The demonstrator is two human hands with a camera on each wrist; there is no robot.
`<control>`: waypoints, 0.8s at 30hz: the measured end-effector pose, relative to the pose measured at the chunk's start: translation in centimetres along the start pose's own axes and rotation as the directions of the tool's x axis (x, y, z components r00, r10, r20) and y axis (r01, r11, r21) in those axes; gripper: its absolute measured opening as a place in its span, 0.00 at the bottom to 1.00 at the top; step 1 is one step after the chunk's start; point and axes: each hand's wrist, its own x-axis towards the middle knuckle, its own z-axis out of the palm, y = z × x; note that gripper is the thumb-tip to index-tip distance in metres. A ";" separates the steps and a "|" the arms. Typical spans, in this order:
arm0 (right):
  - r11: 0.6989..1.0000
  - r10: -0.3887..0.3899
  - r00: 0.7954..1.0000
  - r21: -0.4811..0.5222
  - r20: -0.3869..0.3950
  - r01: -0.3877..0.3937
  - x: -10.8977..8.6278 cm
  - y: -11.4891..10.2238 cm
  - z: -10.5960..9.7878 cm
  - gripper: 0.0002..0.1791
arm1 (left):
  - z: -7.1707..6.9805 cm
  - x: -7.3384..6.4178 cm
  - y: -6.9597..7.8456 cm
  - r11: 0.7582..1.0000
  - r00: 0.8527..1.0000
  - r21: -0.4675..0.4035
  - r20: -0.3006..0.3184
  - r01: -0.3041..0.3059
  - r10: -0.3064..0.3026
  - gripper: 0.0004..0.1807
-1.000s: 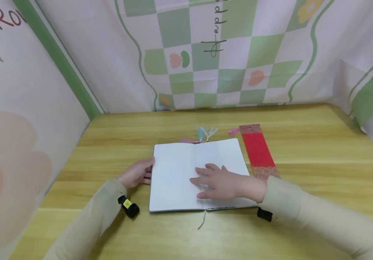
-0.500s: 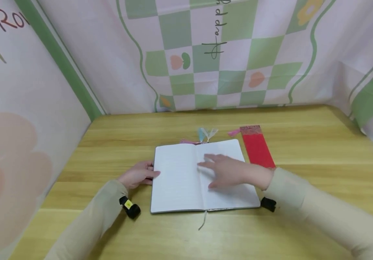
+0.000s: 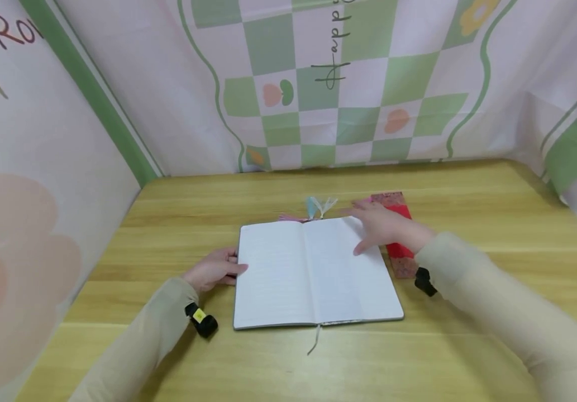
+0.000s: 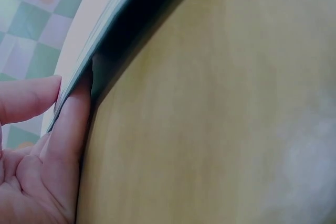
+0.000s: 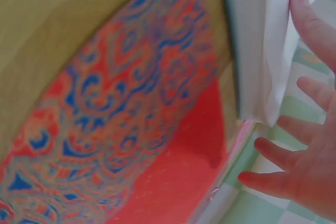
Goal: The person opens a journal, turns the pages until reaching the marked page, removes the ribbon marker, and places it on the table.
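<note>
An open notebook [image 3: 275,273] with blank white pages lies on the wooden table. My left hand [image 3: 213,271] pinches its left edge; the left wrist view shows the thumb on the page side and a finger [image 4: 71,124] under the dark cover. Over the upper right corner is my right hand [image 3: 386,224], fingers spread, its thumb near the right page. A red bookmark [image 3: 400,251] with patterned ends lies along the notebook's right side, partly hidden by that hand. In the right wrist view, the bookmark's patterned end [image 5: 121,82] is close below the spread fingers.
Blue [image 3: 310,206], white [image 3: 325,205] and pink [image 3: 290,218] tassels stick out past the notebook's top edge. A thin ribbon [image 3: 314,341] hangs from the spine at the bottom. A green-and-white checked curtain [image 3: 318,123] closes off the table's [image 3: 208,201] far side.
My right hand has moved from the middle of the notebook to its upper right corner. My left thumb has come onto the left page's edge.
</note>
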 end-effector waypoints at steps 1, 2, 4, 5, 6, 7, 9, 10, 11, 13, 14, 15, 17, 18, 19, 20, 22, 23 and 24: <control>1.000 0.004 1.000 0.001 0.011 -0.004 0.1 0.2 0.0 0.50 | 0.0 0.0 0.0 1.000 1.000 -0.001 -0.001 0.001 -0.001 0.22; 1.000 0.010 1.000 0.002 0.024 -0.010 0.2 0.4 0.0 0.51 | 0.1 0.0 0.0 1.000 1.000 0.000 0.000 0.000 0.000 0.23; 0.999 0.028 0.998 0.016 0.054 -0.029 0.3 0.5 0.0 0.52 | 0.1 0.0 0.0 1.000 1.000 0.000 -0.003 0.001 -0.001 0.23; 0.999 0.036 0.997 0.022 0.066 -0.037 0.4 0.5 0.0 0.52 | 0.1 0.1 -0.1 1.000 1.000 -0.001 -0.004 0.001 -0.001 0.23; 0.999 0.044 0.996 0.023 0.078 -0.046 0.5 0.5 0.0 0.52 | 0.1 0.1 -0.1 1.000 1.000 0.000 -0.006 0.001 -0.001 0.23; 0.998 0.053 0.995 0.024 0.090 -0.055 0.5 0.4 -0.1 0.52 | 0.2 0.1 -0.1 1.000 1.000 0.001 -0.008 0.001 -0.001 0.22; 0.997 0.069 0.992 0.034 0.109 -0.073 0.7 0.1 -0.1 0.52 | 0.1 0.1 -0.2 1.000 1.000 0.003 -0.013 0.003 -0.003 0.22; 0.996 0.076 0.990 0.037 0.117 -0.081 0.7 0.0 -0.2 0.52 | 0.1 0.1 -0.2 1.000 1.000 0.003 -0.015 0.004 -0.004 0.22; 0.995 0.085 0.989 0.037 0.122 -0.090 0.8 -0.1 -0.2 0.52 | 0.1 0.2 -0.2 1.000 1.000 0.003 -0.016 0.003 -0.003 0.22; 0.994 0.101 0.987 0.034 0.127 -0.106 0.8 -0.3 -0.1 0.52 | 0.0 0.2 -0.2 1.000 1.000 0.004 -0.016 0.004 -0.004 0.21; 0.993 0.107 0.986 0.030 0.127 -0.112 0.9 -0.4 -0.1 0.51 | 0.0 0.2 -0.2 1.000 1.000 0.004 -0.016 0.005 -0.005 0.21; 0.993 0.113 0.986 0.020 0.125 -0.116 0.9 -0.5 0.0 0.51 | 0.0 0.2 -0.2 1.000 1.000 0.004 -0.014 0.004 -0.004 0.21; 0.993 0.118 0.987 -0.005 0.113 -0.118 0.9 -0.7 0.1 0.49 | 0.0 0.2 -0.2 1.000 1.000 0.005 -0.012 0.003 -0.003 0.20; 0.993 0.117 0.987 -0.023 0.106 -0.115 0.9 -0.9 0.1 0.49 | 0.0 0.2 -0.2 1.000 1.000 0.006 -0.012 0.003 -0.003 0.20; 0.993 0.117 0.988 -0.040 0.099 -0.113 0.8 -1.0 0.2 0.48 | 0.0 0.2 -0.2 1.000 1.000 0.008 -0.013 0.002 -0.002 0.19; 0.993 0.113 0.990 -0.057 0.090 -0.108 0.8 -1.1 0.2 0.48 | 0.0 0.2 -0.2 1.000 1.000 0.011 -0.015 0.003 -0.003 0.19; 0.991 0.099 0.993 -0.096 0.066 -0.092 0.6 -1.3 0.2 0.47 | 0.0 0.3 -0.1 1.000 1.000 0.016 -0.021 0.007 -0.006 0.20; 0.990 0.092 0.994 -0.116 0.055 -0.085 0.6 -1.3 0.3 0.47 | 0.0 0.3 -0.1 1.000 1.000 0.021 -0.024 0.008 -0.008 0.20; 0.988 0.080 0.996 -0.134 0.043 -0.074 0.5 -1.4 0.3 0.47 | 0.0 0.3 -0.1 1.000 1.000 0.024 -0.025 0.009 -0.008 0.20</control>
